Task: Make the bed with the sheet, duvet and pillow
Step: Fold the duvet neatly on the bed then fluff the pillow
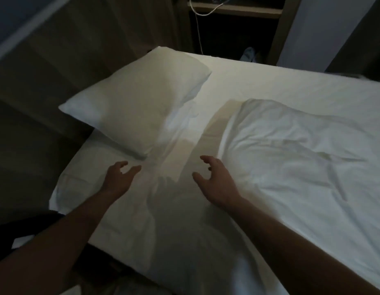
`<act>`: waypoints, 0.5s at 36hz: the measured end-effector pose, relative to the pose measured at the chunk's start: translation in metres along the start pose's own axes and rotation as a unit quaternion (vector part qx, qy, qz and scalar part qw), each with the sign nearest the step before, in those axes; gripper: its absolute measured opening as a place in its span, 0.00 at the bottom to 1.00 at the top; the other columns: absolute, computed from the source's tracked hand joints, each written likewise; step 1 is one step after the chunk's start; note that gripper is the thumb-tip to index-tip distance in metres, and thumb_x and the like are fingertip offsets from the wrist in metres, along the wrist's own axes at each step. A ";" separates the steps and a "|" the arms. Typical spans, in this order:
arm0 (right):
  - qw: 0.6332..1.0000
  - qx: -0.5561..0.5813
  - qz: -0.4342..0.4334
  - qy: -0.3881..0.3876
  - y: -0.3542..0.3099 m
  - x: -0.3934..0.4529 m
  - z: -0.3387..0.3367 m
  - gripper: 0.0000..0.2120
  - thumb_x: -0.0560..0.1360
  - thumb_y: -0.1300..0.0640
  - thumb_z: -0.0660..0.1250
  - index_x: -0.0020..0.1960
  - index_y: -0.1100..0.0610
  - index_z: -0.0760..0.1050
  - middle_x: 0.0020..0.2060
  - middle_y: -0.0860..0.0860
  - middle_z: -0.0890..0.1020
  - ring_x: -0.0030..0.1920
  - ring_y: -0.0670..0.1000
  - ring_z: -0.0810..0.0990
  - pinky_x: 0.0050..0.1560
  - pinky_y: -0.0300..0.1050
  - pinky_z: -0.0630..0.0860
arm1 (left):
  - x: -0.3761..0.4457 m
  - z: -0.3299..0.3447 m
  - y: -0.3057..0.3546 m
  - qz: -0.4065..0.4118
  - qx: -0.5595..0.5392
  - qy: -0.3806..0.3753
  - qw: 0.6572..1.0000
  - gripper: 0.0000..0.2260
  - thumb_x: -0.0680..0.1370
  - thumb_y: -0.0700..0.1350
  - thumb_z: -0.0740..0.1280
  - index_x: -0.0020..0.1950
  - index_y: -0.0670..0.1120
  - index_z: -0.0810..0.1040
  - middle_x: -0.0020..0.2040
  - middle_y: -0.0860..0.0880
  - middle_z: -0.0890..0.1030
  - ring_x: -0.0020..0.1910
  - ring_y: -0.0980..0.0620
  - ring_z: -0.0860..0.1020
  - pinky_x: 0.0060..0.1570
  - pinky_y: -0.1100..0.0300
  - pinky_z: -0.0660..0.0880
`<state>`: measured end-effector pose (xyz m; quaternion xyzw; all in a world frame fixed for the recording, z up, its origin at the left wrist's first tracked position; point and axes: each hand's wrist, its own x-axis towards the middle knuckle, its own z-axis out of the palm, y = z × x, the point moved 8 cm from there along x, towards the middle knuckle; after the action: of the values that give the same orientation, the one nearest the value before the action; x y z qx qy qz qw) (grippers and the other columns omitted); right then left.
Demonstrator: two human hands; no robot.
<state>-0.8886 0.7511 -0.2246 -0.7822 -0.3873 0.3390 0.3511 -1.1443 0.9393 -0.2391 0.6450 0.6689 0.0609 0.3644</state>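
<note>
A white pillow [133, 101] lies at the head of the bed, on the left, its near corner just beyond my hands. The white sheet [259, 79] covers the mattress. A crumpled white duvet [302, 167] spreads over the right side and the near part of the bed. My left hand [118, 177] hovers just short of the pillow's near corner, fingers spread and loosely bent, holding nothing. My right hand [214, 179] is at the duvet's left edge, fingers apart, also holding nothing.
A brown headboard wall [78, 50] runs along the left. A wooden shelf unit [238, 9] with a hanging white cable [198, 28] stands behind the bed. The room is dim. Dark floor shows at the bottom left beside the mattress.
</note>
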 end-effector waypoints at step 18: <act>0.932 0.254 0.259 0.014 -0.080 0.239 0.191 0.65 0.50 0.25 0.75 0.75 0.61 0.60 0.68 0.55 0.73 0.65 0.58 0.75 0.65 0.54 0.74 | 0.138 -0.058 -0.215 -0.255 -0.024 0.054 0.965 0.66 0.56 0.68 0.79 0.80 0.41 0.46 0.80 0.41 0.52 0.78 0.41 0.53 0.76 0.46 0.55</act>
<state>-0.9593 1.0438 -0.3213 -0.7450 -0.0672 0.4940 0.4432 -1.3399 1.0529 -0.3719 0.4403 0.8282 0.0166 0.3463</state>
